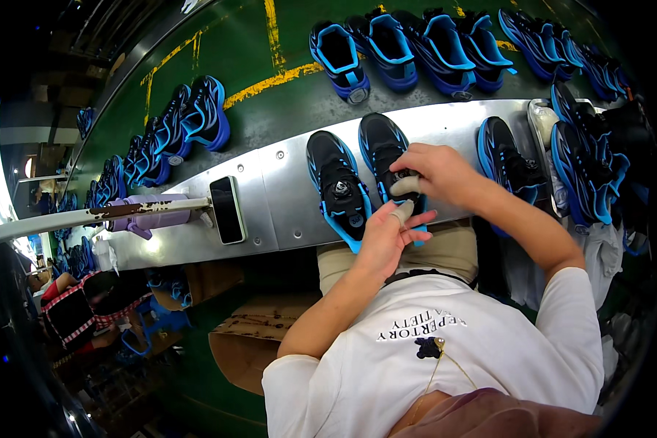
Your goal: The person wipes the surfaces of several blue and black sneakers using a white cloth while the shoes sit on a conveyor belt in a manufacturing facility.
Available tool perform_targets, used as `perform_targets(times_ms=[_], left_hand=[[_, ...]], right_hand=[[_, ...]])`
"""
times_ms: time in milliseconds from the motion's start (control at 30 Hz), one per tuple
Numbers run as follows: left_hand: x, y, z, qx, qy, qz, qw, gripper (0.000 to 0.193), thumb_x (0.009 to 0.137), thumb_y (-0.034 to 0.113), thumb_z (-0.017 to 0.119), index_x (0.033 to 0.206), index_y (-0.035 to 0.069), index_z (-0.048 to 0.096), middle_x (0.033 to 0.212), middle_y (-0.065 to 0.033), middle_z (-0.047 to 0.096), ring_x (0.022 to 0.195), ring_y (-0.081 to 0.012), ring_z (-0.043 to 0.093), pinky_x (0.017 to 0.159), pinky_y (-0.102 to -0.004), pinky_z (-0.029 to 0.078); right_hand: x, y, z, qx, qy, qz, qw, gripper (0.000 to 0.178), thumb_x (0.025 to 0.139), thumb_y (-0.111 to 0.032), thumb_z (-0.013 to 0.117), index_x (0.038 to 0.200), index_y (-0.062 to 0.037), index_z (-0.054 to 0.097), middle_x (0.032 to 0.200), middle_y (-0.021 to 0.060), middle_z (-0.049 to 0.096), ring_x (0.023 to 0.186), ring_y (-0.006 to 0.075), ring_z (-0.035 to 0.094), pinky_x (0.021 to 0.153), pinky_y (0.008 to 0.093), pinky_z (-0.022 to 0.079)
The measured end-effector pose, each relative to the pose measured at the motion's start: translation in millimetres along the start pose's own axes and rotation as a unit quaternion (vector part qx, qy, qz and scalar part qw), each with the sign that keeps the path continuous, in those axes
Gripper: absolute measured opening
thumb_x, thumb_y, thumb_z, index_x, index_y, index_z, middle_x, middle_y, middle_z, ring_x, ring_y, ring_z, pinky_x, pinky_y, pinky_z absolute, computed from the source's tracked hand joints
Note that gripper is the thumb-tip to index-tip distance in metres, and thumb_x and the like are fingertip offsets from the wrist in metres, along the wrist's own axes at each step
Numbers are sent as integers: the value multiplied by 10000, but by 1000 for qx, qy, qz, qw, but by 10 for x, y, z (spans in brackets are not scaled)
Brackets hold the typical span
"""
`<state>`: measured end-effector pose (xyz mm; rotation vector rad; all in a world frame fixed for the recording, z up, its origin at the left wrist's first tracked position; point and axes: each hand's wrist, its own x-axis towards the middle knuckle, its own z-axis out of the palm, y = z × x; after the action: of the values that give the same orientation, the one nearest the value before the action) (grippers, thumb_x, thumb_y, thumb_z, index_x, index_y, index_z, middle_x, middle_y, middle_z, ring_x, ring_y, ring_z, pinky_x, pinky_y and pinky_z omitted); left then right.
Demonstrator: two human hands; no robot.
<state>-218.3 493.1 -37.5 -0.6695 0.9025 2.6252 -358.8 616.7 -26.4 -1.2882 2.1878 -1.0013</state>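
Note:
A pair of black and blue sneakers stands on the metal ledge in front of me, toes pointing away. The left sneaker (331,157) has a round dial on its tongue, and no hand is on it. My right hand (438,174) bends over the tongue of the right sneaker (382,139), its fingers closed there and hiding the dial area. By that sneaker's heel is my left hand (392,237), fingers stretched apart, thumb raised toward the opening. Pale finger covers wrap a digit on each hand. Whether the left fingertips touch the shoe is hard to tell.
A phone (228,209) and a lilac bottle (150,213) lie left on the metal ledge (270,175), beside a worn white bar (58,224). More sneakers (394,55) line the green belt (252,47) beyond. Another sneaker (507,160) stands right. A cardboard box (244,343) is below.

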Motion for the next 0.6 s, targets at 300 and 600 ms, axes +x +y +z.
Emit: perform_targets(times_ms=[300, 600], left_hand=[[-44, 19, -19, -2, 14, -25, 1000, 300, 971, 150, 487, 1213, -26, 493, 1230, -128, 545, 1108, -311, 595, 709, -318, 560], [15, -66, 28, 18, 4, -12, 1000, 275, 979, 160, 474, 1170, -33, 515, 1129, -122, 571, 1068, -302, 619, 695, -319, 562]], right_hand=[[-37, 14, -5, -8, 32, -33, 999, 266, 765, -168, 720, 1004, -70, 658, 881, 110, 603, 782, 292, 603, 678, 356, 481], [-37, 140, -190, 90, -40, -75, 992, 258, 737, -167, 753, 965, -74, 676, 874, 93, 553, 783, 237, 579, 686, 345, 464]])
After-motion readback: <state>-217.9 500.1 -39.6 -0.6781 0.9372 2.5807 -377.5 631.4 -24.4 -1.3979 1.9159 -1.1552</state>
